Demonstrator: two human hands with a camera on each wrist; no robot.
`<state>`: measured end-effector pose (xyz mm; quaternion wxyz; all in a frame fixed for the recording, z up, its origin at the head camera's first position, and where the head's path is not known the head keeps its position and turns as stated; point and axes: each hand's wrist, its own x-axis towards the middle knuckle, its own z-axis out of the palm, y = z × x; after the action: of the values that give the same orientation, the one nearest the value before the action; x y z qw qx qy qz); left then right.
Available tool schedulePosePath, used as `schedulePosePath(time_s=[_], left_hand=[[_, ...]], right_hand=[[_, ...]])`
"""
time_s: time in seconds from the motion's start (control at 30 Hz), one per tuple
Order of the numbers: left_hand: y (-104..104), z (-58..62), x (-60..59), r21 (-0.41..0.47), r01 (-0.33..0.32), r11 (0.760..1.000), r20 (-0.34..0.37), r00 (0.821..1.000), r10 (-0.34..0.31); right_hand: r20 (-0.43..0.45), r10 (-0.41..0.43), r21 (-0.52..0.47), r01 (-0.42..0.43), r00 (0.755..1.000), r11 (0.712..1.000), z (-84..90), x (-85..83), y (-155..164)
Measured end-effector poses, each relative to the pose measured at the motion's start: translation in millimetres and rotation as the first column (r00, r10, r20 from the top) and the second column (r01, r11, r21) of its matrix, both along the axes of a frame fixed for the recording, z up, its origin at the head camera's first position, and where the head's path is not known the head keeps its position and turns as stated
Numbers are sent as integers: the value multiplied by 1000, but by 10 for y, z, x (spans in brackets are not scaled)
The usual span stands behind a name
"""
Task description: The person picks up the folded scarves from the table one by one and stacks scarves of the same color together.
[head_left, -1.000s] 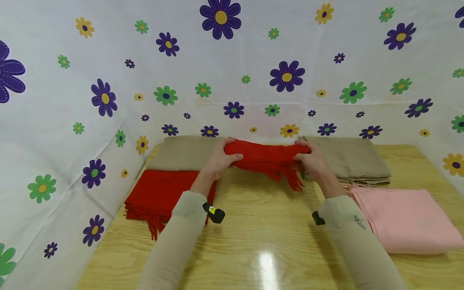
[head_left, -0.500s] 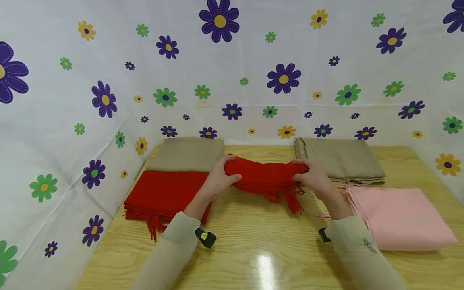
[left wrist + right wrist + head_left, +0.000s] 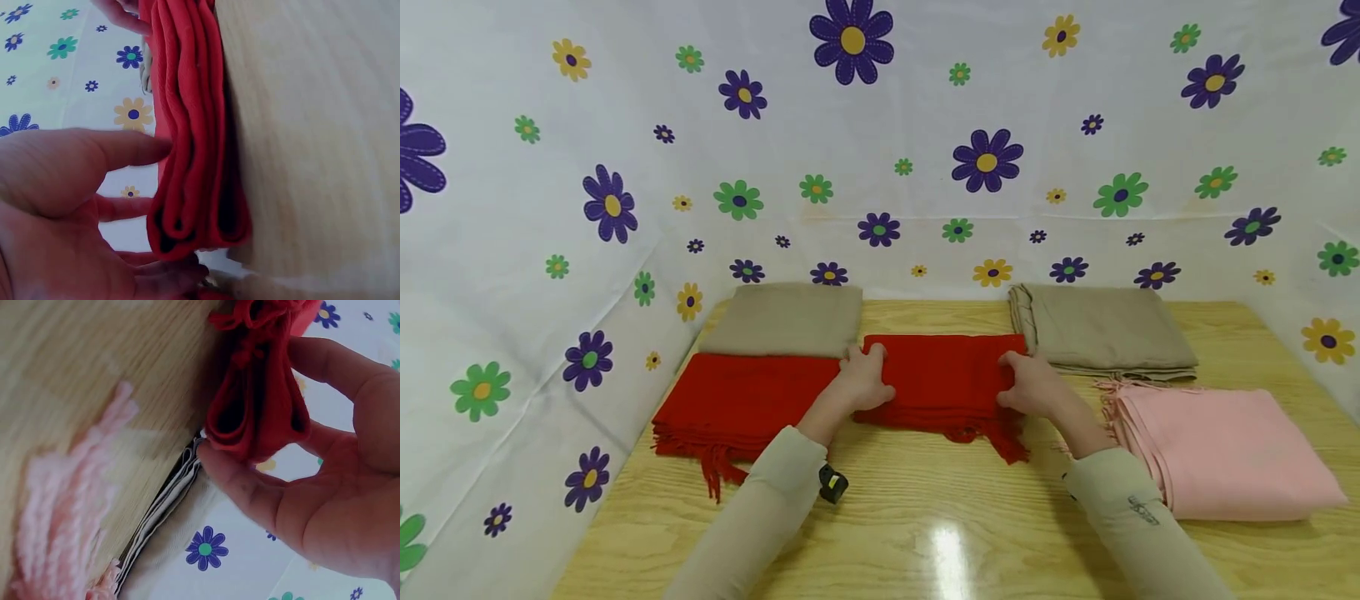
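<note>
A folded red scarf (image 3: pixel 943 375) with a fringe at its front right corner lies flat on the wooden table (image 3: pixel 940 508), between my two hands. My left hand (image 3: pixel 867 382) grips its left end. In the left wrist view the thumb lies on top of the stacked red folds (image 3: pixel 194 156) and the fingers (image 3: pixel 169 275) curl under them. My right hand (image 3: pixel 1030 387) holds the right end. In the right wrist view the thumb and fingers (image 3: pixel 244 481) pinch the red folds (image 3: pixel 256 406) from both sides.
A second folded red scarf (image 3: pixel 737 400) lies at the left, with a beige one (image 3: pixel 786 319) behind it. Another beige pile (image 3: pixel 1105 329) sits at the back right, and a pink fringed pile (image 3: pixel 1217 446) lies in front of it. Flowered cloth walls enclose the table.
The red scarf was held up as a bundle between both hands. It has come down towards me and now lies flat on the table, with both hands still at its ends.
</note>
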<state>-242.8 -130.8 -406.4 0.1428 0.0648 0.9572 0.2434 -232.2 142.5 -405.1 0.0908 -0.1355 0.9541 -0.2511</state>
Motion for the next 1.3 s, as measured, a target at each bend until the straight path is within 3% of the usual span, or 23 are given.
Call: schedulePosePath(time_s=[0.17,0.43,0.53,0.8,1.07,1.3], left_hand=[[67,-3,-92,-119,43,992,9,999,-42],[52,-71,-147,-97,43,994,12,999,-42],[46,-79,-134,-100,58,993,18,998,-56],[65,-94,-106,-214,233,949,9,972,-237],[-57,-155,-28,-156,263,952,48,965,-258],[-83,-133,67,-178,307,935,97,951,-294]], right_hand=[[15,24,50,-24,1000,998,-11,-62,-93],[97,90,37,-94,991,995,-48,-150,-110],[133,115,42,-122,984,992,-55,-146,-92],[200,158,79,-176,967,981,-62,-78,-53],[169,188,104,-207,967,973,-90,53,-64],[164,191,119,-212,968,970,-123,146,-42]])
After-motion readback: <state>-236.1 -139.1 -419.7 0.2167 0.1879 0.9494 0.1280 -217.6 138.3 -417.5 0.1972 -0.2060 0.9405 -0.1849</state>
